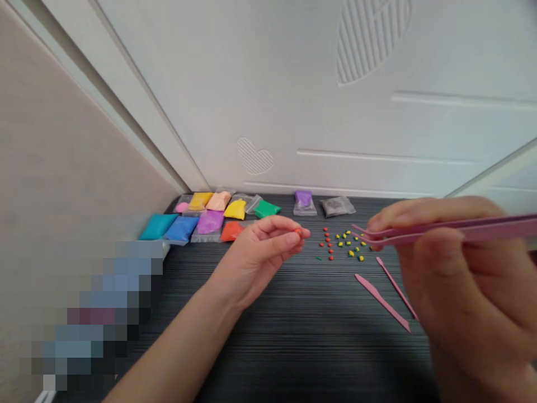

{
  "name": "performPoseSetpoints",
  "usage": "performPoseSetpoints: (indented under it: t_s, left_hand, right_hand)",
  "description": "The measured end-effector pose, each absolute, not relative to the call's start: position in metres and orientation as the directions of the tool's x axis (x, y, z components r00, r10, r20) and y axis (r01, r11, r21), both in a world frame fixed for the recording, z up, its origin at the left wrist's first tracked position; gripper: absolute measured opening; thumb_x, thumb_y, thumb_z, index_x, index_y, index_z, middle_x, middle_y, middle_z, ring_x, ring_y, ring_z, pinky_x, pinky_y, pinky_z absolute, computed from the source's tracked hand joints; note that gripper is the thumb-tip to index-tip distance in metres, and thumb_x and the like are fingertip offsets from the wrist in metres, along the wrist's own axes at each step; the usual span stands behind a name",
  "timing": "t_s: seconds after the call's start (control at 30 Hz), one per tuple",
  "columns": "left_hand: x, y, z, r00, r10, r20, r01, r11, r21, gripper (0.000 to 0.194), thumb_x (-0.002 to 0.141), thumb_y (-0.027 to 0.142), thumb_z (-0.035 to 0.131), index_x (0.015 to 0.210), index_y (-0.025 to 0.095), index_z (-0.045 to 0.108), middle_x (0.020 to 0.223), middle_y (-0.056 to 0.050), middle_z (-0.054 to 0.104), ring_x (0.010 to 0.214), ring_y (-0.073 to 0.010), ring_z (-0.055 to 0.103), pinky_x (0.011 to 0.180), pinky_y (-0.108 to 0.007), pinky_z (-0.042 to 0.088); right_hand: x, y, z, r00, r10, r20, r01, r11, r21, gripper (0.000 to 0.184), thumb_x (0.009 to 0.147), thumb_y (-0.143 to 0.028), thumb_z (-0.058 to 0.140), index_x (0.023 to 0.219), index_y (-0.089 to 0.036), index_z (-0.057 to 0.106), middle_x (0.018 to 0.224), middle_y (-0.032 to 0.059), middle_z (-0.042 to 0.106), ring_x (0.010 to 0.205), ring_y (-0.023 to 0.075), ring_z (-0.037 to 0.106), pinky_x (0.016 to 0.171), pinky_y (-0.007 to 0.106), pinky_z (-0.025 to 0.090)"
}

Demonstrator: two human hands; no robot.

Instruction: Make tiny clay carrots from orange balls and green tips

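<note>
My left hand [262, 249] hovers over the dark table [293, 347], thumb and forefinger pinched on a tiny red and green clay piece [298, 230]. My right hand [453, 274] is close to the camera at the right, closed around pink tweezers [436, 228] whose tips point left toward the left hand, a short gap away. Below the tweezer tips lie several small red, yellow and green clay pieces [342, 243] scattered on the table.
Two pink sculpting tools [388, 294] lie on the table at the right. Several bags of coloured clay [210, 219] sit at the back left, a purple bag [304, 201] and a grey bag [338, 206] further right. White panels rise behind; a blurred patch is at the lower left.
</note>
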State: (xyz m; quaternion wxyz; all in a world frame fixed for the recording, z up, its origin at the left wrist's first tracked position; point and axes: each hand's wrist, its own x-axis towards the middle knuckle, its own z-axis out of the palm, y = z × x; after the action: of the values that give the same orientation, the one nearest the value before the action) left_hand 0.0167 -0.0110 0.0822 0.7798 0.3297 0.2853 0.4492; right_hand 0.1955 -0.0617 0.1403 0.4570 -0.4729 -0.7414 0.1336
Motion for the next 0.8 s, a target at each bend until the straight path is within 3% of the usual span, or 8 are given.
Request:
performPoseSetpoints:
  t_s: [0.07,0.23,0.43,0.6,0.8]
  left_hand:
    - [0.012,-0.009,0.058,0.405,0.889,-0.215,-0.497,0.412,0.764,0.01,0.071,0.008,0.06,0.078,0.016,0.061,0.076,0.0,0.064,0.073,-0.0067,0.057,0.072,-0.018,0.044]
    - [0.009,-0.008,0.018,0.355,0.88,-0.314,-0.449,0.456,0.769,0.013,0.07,0.011,0.061,0.083,0.015,0.06,0.078,-0.002,0.064,0.074,-0.0075,0.058,0.072,-0.019,0.044]
    - [0.01,-0.008,0.008,0.338,0.874,-0.349,-0.456,0.477,0.752,0.01,0.068,0.013,0.063,0.078,0.015,0.063,0.073,-0.001,0.065,0.069,-0.0073,0.059,0.07,-0.018,0.044]
    - [0.011,-0.006,0.001,0.356,0.849,-0.39,-0.457,0.522,0.72,0.009,0.07,0.011,0.062,0.078,0.014,0.065,0.073,-0.001,0.065,0.07,-0.0072,0.06,0.07,-0.017,0.045]
    - [0.009,-0.003,-0.001,0.368,0.834,-0.411,-0.473,0.549,0.689,0.013,0.068,0.009,0.063,0.08,0.015,0.066,0.074,-0.001,0.066,0.069,-0.0067,0.06,0.07,-0.016,0.046]
  right_hand:
    - [0.202,-0.063,0.115,-0.098,0.879,0.467,0.521,0.446,-0.728,0.012,0.086,-0.024,0.04,0.091,-0.023,0.051,0.086,0.0041,0.056,0.083,0.0177,0.055,0.072,0.032,0.045]
    - [0.212,-0.064,0.05,-0.165,0.971,0.172,0.585,0.237,-0.776,0.011,0.084,-0.025,0.044,0.089,-0.021,0.051,0.086,0.0034,0.056,0.08,0.0154,0.054,0.069,0.028,0.043]
    - [0.204,-0.058,0.017,-0.082,0.994,0.074,0.612,0.109,-0.783,0.015,0.085,-0.031,0.04,0.086,-0.019,0.049,0.075,0.0023,0.056,0.066,0.0133,0.053,0.059,0.025,0.041]
    - [0.203,-0.055,0.011,-0.147,0.988,0.052,0.714,0.142,-0.685,0.012,0.085,-0.028,0.04,0.084,-0.019,0.048,0.074,0.002,0.056,0.062,0.0135,0.054,0.055,0.024,0.039]
    - [0.21,-0.046,0.009,-0.322,0.947,0.01,0.71,0.249,-0.659,0.01,0.085,-0.024,0.042,0.088,-0.02,0.05,0.085,0.0023,0.059,0.078,0.0143,0.057,0.068,0.025,0.043]
